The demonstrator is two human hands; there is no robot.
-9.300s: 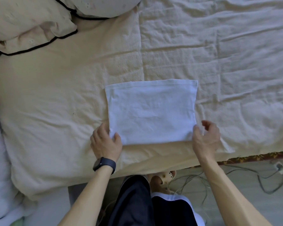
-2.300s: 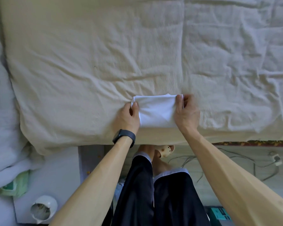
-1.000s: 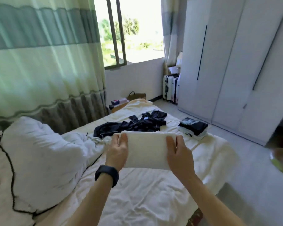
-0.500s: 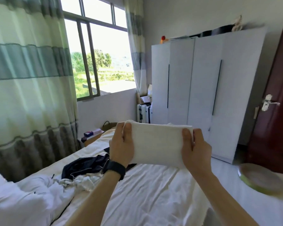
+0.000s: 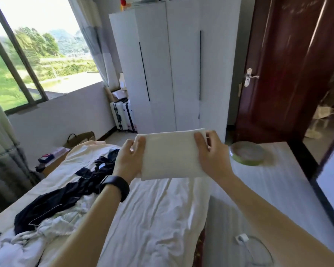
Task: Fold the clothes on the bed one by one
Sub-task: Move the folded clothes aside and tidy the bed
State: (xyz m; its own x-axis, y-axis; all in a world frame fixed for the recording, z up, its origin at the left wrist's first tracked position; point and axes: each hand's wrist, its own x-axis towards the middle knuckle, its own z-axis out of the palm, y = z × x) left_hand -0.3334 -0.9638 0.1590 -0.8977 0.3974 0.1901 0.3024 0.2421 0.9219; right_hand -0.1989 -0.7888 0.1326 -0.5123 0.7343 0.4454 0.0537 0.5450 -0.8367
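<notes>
White cotton, folded down to a flat rectangle of several layers: the folded cloth hangs in the air between my two hands, above the bed near its right edge and short of the table. My left hand pinches the left short edge, thumb on top and fingers curled beneath. My right hand pinches the opposite edge the same way.

I judge it light and soft, with no stiffness of its own (the middle looks flat only because both ends are pulled taut), so a one-sided hold would likely let the layers sag and slide open. It is best taken at the two short edges, or carried flat from underneath. Its surface looks matte and faintly grainy, not slippery.

Toward the bed's left edge lie the dark garments, navy with thin pale piping, limp and tangled, partly over a crumpled pale garment. Those look thinner and slinkier. The sheet is creased ivory fabric. A round green tin sits near the table's far-left corner.
</notes>
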